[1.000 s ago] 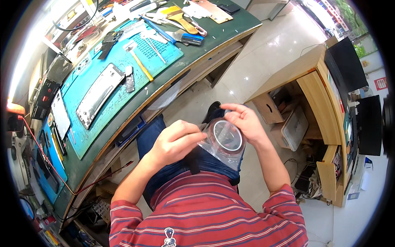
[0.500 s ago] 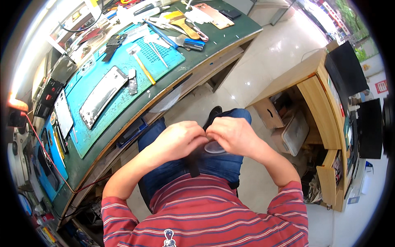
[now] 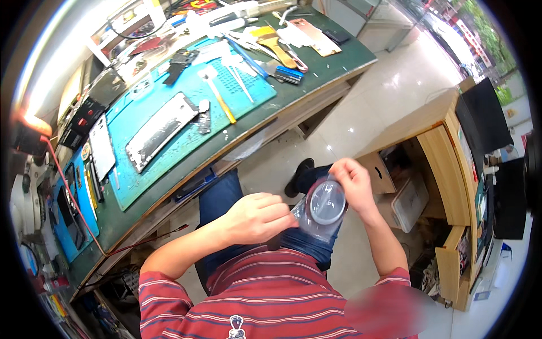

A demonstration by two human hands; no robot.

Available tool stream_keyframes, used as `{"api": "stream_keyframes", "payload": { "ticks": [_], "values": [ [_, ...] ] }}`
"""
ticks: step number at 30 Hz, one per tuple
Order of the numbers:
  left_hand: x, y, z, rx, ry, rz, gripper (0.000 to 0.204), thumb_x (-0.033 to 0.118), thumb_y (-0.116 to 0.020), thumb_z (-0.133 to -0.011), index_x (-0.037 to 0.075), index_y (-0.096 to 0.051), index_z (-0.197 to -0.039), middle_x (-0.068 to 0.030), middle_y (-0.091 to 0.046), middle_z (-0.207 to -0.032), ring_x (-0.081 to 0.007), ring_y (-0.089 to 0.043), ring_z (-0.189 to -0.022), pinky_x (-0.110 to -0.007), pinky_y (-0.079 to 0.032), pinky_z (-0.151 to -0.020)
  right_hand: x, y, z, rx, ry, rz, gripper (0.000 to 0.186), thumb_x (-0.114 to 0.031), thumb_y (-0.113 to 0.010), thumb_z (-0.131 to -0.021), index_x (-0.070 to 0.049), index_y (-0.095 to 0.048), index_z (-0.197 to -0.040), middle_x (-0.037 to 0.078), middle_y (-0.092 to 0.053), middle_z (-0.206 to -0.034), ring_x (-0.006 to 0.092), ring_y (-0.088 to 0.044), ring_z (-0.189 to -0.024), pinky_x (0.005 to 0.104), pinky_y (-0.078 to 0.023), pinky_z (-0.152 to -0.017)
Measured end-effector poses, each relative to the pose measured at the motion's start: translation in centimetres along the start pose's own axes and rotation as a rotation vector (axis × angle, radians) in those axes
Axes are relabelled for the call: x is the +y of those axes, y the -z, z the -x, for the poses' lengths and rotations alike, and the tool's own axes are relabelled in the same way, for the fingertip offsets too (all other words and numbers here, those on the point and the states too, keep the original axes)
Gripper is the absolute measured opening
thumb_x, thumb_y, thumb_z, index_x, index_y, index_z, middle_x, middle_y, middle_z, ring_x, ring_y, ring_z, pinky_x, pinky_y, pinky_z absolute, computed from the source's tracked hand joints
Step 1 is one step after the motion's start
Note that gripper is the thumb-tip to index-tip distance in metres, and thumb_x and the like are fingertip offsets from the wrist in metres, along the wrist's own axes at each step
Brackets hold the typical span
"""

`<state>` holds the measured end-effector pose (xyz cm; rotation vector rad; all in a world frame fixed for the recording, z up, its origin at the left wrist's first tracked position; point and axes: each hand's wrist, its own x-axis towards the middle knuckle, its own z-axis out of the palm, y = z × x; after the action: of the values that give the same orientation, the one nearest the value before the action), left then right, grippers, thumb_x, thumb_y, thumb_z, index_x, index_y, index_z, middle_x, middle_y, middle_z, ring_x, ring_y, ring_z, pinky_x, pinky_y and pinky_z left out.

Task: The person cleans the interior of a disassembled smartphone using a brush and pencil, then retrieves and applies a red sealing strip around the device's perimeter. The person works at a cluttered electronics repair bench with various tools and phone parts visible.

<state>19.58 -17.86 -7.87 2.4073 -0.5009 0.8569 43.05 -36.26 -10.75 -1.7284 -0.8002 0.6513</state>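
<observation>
Over my lap I hold a clear plastic bag point(image 3: 310, 226) containing a round, flat roll point(image 3: 327, 203), perhaps tape, with a pale ring and dark edge. My left hand point(image 3: 264, 216) pinches the bag at its left side, fingers curled. My right hand point(image 3: 351, 181) grips the bag's upper right, thumb and fingers closed at the roll's top. The bag hangs tilted between them, above my jeans.
A green workbench point(image 3: 316, 76) on my left holds a teal mat point(image 3: 141, 181), phone bodies point(image 3: 161, 133), tools and brushes. At my right stands a wooden cabinet point(image 3: 437, 169) with monitors point(image 3: 480, 118) and an open compartment. Tiled floor point(image 3: 350, 118) lies between.
My hands were close together half a second ago, hiding most of the bag. Now they are apart, the right one higher and farther right, and the roll shows again.
</observation>
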Motion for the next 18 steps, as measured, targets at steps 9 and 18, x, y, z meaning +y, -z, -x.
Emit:
{"api": "stream_keyframes", "payload": {
  "ticks": [9, 18],
  "values": [
    [-6.5, -10.4, 8.3, -0.037, 0.887, 0.369, 0.012, 0.01, -0.069, -0.101, 0.0, -0.074, -0.105, -0.011, -0.075, -0.093, -0.0235, -0.074, -0.089, -0.036, -0.056, -0.073, 9.0, 7.2, -0.7, 0.56, 0.049, 0.144, 0.022, -0.018, -0.059, -0.112, 0.0, -0.069, -0.104, 0.001, -0.07, -0.093, 0.0096, -0.061, -0.087, 0.0278, -0.051, -0.079],
    [-33.7, -28.4, 9.7, 0.594, 1.693, 0.553, 0.025, 0.026, -0.06, -0.11, 0.005, -0.073, -0.113, -0.0025, -0.071, -0.1, -0.0129, -0.067, -0.1, -0.029, -0.051, -0.092, 15.3, 6.7, -0.9, 0.589, -0.212, -0.173, 0.023, -0.017, -0.058, -0.113, 0.0, -0.069, -0.101, 0.0, -0.07, -0.094, 0.0071, -0.06, -0.086, 0.0249, -0.051, -0.078]
  ]
}}
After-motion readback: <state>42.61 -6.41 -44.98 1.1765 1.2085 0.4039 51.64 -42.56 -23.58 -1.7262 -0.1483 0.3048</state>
